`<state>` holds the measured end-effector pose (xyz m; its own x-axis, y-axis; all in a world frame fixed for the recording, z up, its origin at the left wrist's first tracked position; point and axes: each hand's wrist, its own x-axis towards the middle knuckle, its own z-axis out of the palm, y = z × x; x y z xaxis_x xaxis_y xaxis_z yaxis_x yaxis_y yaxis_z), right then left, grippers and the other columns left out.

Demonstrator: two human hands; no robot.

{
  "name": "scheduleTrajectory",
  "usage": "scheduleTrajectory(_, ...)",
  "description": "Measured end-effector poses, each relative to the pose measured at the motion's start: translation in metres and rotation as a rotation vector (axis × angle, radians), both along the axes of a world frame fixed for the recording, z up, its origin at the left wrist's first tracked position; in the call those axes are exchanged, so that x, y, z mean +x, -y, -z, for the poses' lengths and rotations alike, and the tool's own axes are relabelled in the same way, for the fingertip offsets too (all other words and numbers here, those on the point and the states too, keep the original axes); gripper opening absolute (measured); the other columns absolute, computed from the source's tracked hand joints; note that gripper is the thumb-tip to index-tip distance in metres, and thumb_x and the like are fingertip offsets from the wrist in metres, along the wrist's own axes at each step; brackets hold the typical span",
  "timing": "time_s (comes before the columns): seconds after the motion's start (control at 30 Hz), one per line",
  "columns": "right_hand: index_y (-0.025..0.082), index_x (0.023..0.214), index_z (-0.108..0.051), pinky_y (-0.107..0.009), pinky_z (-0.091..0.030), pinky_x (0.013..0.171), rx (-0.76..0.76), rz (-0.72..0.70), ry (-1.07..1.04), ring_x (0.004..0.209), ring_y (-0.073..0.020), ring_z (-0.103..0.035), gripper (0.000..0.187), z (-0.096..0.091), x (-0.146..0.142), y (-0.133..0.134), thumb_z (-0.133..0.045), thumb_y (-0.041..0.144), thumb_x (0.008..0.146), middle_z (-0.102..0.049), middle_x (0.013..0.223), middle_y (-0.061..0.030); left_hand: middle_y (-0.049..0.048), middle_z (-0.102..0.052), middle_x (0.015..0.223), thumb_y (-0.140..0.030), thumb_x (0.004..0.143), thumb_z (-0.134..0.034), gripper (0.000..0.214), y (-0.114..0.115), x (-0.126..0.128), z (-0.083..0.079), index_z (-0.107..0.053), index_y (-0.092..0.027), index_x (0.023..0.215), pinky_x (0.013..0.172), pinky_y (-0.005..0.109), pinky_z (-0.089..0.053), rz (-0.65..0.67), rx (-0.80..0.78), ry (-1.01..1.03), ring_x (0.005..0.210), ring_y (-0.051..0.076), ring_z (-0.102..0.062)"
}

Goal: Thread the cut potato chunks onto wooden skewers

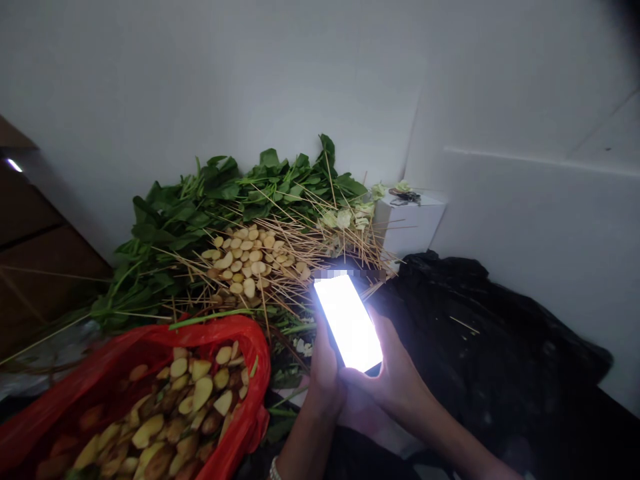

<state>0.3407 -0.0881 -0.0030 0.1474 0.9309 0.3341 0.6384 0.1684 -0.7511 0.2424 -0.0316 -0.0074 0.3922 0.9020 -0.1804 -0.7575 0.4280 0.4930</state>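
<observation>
A smartphone [349, 327] with a glaring white screen is held upright and tilted in both hands. My left hand [325, 367] wraps its left side and lower edge. Against its right side and bottom corner rests my right hand [393, 363], the thumb near the lower edge. What the screen displays is washed out. Behind the phone lies a pile of skewered potato slices [250, 257] on thin wooden sticks [295, 243]. To the left of my hands, a red plastic bag [250, 333] stands open, holding many loose potato slices [203, 393].
Leafy green vegetables [270, 177] are heaped along the white wall [250, 80]. Pale cabbage pieces [345, 219] lie beside a white box [413, 223] with a small dark item on top. Black plastic bags [490, 333] spread on the right. A brown cabinet [35, 227] stands at far left.
</observation>
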Motion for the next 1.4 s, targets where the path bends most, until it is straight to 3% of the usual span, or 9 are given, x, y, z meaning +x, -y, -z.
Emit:
scheduleTrajectory(0.17,0.024,0.149,-0.017,-0.044,-0.051,0.085,0.016,0.06,0.101,0.108,-0.0294,-0.053,0.095,0.005,-0.002,-0.002,-0.069,0.039,0.072,-0.049,0.125,-0.0125,0.0138,-0.069,0.119,-0.057,0.087,-0.05,0.061,0.001,-0.002,-0.003,-0.058,-0.014,0.129,0.101,0.039,-0.046,0.063,-0.026,0.044,0.115,0.029,-0.061)
scheduleTrajectory(0.3,0.022,0.15,-0.016,-0.046,-0.051,0.082,0.032,0.118,0.197,0.101,-0.0297,-0.055,0.093,0.011,-0.001,-0.003,-0.066,0.037,0.073,-0.051,0.12,-0.0143,0.0141,-0.068,0.121,-0.056,0.089,-0.046,0.061,0.003,-0.002,-0.01,-0.055,-0.015,0.134,0.101,0.042,-0.045,0.041,-0.028,0.046,0.118,0.03,-0.059)
scheduleTrajectory(0.47,0.02,0.15,-0.013,-0.045,-0.049,0.087,0.059,0.145,0.209,0.106,-0.0301,-0.053,0.092,0.016,-0.002,-0.002,-0.064,0.036,0.075,-0.049,0.122,-0.0152,0.0138,-0.065,0.126,-0.057,0.09,-0.043,0.063,0.006,-0.002,-0.012,-0.05,-0.018,0.138,0.103,0.045,-0.043,0.024,-0.019,0.045,0.121,0.032,-0.056)
scheduleTrajectory(0.63,0.016,0.149,-0.017,-0.046,-0.049,0.087,0.061,0.176,0.193,0.105,-0.0305,-0.052,0.09,0.013,-0.004,-0.003,-0.064,0.037,0.075,-0.05,0.118,-0.0152,0.0129,-0.064,0.128,-0.055,0.091,-0.041,0.062,0.006,-0.001,-0.008,-0.049,-0.016,0.139,0.108,0.043,-0.038,0.029,-0.036,0.057,0.125,0.03,-0.053)
scheduleTrajectory(0.87,0.019,0.147,-0.022,-0.043,-0.052,0.08,0.058,0.25,0.172,0.098,-0.0293,-0.056,0.09,0.011,0.004,0.002,-0.066,0.031,0.07,-0.052,0.108,-0.0104,0.0083,-0.056,0.138,-0.053,0.095,-0.031,0.058,0.01,0.004,-0.005,-0.046,-0.02,0.141,0.11,0.038,-0.032,0.106,0.046,0.14,0.131,0.025,-0.046)
scheduleTrajectory(0.97,0.02,0.146,-0.024,-0.043,-0.051,0.083,0.097,0.29,0.177,0.102,-0.03,-0.055,0.09,0.014,0.013,0.004,-0.067,0.032,0.068,-0.052,0.112,-0.0107,0.0089,-0.063,0.128,-0.051,0.095,-0.032,0.055,0.011,0.005,-0.005,-0.049,-0.02,0.138,0.103,0.035,-0.039,0.15,0.066,0.135,0.122,0.022,-0.053)
scheduleTrajectory(1.1,0.018,0.145,-0.026,-0.045,-0.049,0.086,0.114,0.372,0.219,0.106,-0.0319,-0.055,0.089,0.02,0.037,0.002,-0.067,0.036,0.068,-0.052,0.118,-0.0133,0.0064,-0.068,0.099,-0.055,0.093,-0.038,0.053,0.008,0.003,-0.004,-0.054,-0.02,0.13,0.08,0.03,-0.048,0.099,0.044,-0.05,0.09,0.017,-0.063)
scheduleTrajectory(1.27,0.014,0.145,-0.026,-0.046,-0.048,0.089,-0.012,0.501,0.263,0.112,-0.034,-0.054,0.09,0.031,0.076,0.001,-0.065,0.04,0.068,-0.051,0.126,-0.0174,0.0129,-0.063,0.116,-0.053,0.093,-0.037,0.052,0.005,0.001,-0.006,-0.052,-0.019,0.13,0.085,0.035,-0.047,0.098,0.011,-0.133,0.103,0.023,-0.062)
scheduleTrajectory(1.4,0.009,0.145,-0.026,-0.047,-0.046,0.093,-0.099,0.537,0.313,0.118,-0.0358,-0.051,0.091,0.044,0.103,0.002,-0.064,0.042,0.07,-0.05,0.131,-0.022,0.0133,-0.064,0.116,-0.049,0.094,-0.039,0.047,0.006,0.001,-0.006,-0.055,-0.019,0.127,0.083,0.035,-0.048,0.107,0.007,-0.138,0.1,0.023,-0.064)
